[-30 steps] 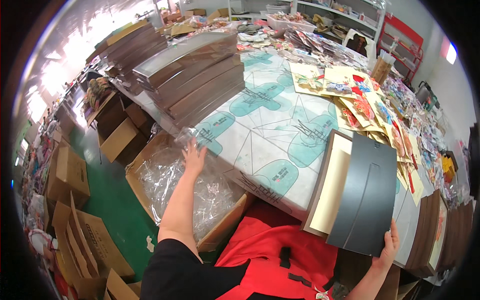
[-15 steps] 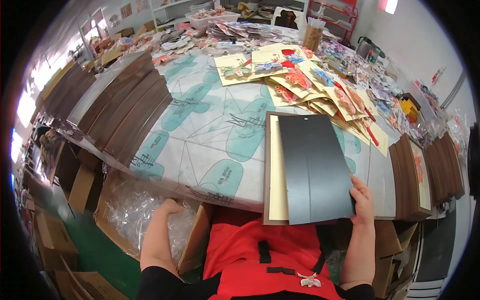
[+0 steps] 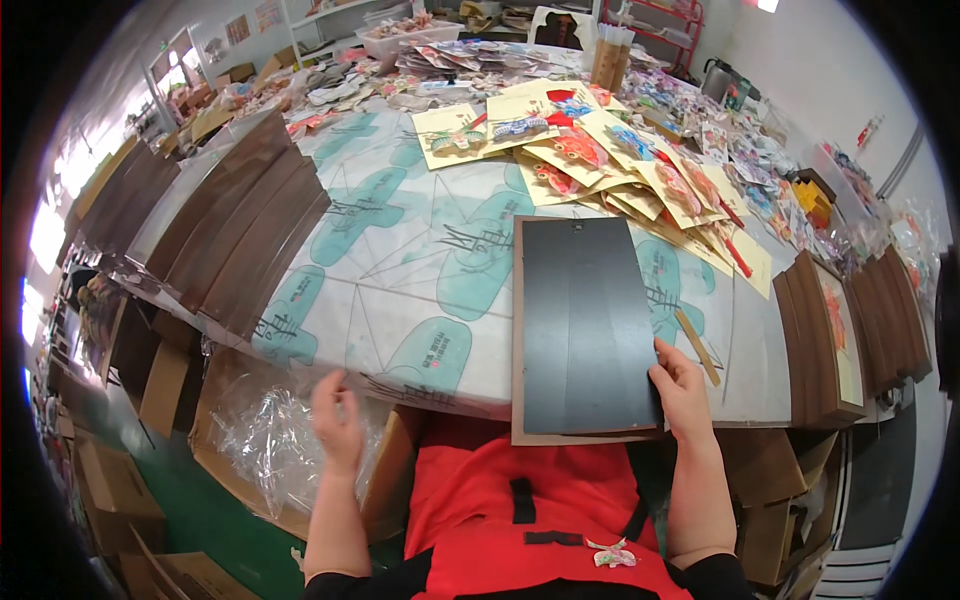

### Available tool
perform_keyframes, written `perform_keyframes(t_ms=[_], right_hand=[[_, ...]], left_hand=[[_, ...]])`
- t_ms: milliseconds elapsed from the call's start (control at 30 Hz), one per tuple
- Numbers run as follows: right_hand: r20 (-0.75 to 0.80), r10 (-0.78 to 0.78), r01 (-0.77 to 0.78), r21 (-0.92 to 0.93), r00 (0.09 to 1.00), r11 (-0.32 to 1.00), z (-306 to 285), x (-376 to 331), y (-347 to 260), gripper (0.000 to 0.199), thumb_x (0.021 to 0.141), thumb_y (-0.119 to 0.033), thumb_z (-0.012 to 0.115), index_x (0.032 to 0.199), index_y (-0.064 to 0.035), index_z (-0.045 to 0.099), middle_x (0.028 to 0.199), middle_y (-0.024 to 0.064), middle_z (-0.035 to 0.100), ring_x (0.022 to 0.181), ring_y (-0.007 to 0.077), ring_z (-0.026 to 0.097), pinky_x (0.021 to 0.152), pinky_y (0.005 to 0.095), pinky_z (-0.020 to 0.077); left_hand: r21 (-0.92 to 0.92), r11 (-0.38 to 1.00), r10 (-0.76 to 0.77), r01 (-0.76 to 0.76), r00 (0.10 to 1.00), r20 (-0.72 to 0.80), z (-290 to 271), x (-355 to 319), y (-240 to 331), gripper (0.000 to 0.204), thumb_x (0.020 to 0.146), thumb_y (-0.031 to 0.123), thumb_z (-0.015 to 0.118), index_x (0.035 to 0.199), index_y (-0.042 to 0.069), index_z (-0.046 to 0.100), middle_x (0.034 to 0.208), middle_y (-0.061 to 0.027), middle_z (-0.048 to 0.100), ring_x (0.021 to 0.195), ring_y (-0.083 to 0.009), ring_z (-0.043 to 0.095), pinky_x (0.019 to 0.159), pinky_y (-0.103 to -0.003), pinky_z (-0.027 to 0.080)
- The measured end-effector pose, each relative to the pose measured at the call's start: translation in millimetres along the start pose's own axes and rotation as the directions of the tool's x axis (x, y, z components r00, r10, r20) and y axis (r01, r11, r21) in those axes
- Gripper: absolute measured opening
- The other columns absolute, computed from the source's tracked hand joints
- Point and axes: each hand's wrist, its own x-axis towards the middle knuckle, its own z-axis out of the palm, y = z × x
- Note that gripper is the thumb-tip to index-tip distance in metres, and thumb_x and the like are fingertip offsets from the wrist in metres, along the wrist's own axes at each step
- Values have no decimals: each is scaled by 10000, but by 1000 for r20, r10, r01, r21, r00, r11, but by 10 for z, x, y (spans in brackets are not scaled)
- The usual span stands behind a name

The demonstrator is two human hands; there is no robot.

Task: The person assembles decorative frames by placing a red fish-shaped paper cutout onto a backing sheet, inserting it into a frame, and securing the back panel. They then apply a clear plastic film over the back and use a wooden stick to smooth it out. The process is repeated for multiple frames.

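A brown picture frame lies face down (image 3: 583,325) on the table's near edge, its black backing board up. My right hand (image 3: 680,390) rests on the frame's lower right corner, fingers on the black board. My left hand (image 3: 335,420) hovers empty, fingers apart and blurred, over a cardboard box (image 3: 225,465) lined with clear plastic (image 3: 265,435) beside the table.
Stacks of brown frames lean along the table's left (image 3: 235,235) and right (image 3: 825,330). Several yellow cards with colourful fish figures (image 3: 590,155) fan across the far middle. The tablecloth (image 3: 400,270) is white with teal shapes. More cardboard boxes (image 3: 110,490) stand on the green floor at left.
The frame went from held upright at the right to lying flat on the table edge before me. My left hand rose out of the plastic-lined box.
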Motion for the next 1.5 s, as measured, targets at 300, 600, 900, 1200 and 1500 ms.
perform_keyframes(t_ms=[300, 600, 900, 1200, 1500], right_hand=[[-3, -239, 197, -557, 971, 807, -9, 32, 62, 371, 798, -107, 636, 1136, 36, 582, 930, 138, 548, 773, 243, 554, 688, 314, 450], [11, -444, 345, -647, 896, 681, 17, 35, 240, 377, 799, -134, 648, 1131, 28, 572, 1164, 197, 519, 1029, 362, 543, 881, 389, 449], [217, -457, 462, -703, 863, 540, 115, 793, 270, 383, 815, -127, 615, 1157, 29, 542, 1308, 253, 468, 1202, 424, 443, 1015, 433, 368], [172, -555, 490, -715, 814, 498, 163, 851, 210, 165, 787, -90, 630, 917, 9, 655, 1108, 156, 635, 1101, 337, 543, 924, 384, 447], [322, -423, 461, -840, 847, 285, 389, 1512, 93, 428, 841, -222, 602, 1237, -98, 499, 1404, 122, 403, 1291, 324, 372, 1041, 510, 301]], left_hand=[[-456, 882, 279, -118, 911, 304, 905, -91, 1078, 373, 796, -19, 593, 1165, -22, 546, 1164, -200, 579, 1056, -335, 570, 908, -369, 448], [-496, 863, 358, -100, 813, 460, 1164, -86, 1431, 397, 840, 72, 599, 1220, -10, 520, 1311, -216, 473, 1246, -364, 428, 1027, -395, 354], [-378, 920, 308, -107, 794, 525, 1298, -106, 1492, 520, 847, 123, 603, 1317, -5, 421, 1443, -254, 283, 1361, -415, 225, 1092, -436, 247], [-293, 940, 318, -174, 757, 571, 1253, -85, 1544, 526, 831, 134, 615, 1301, -11, 431, 1426, -250, 312, 1361, -416, 217, 1089, -450, 253], [-291, 935, 338, -203, 754, 563, 1266, -75, 1514, 512, 824, 150, 623, 1279, -16, 456, 1404, -253, 344, 1342, -420, 254, 1084, -450, 265]])
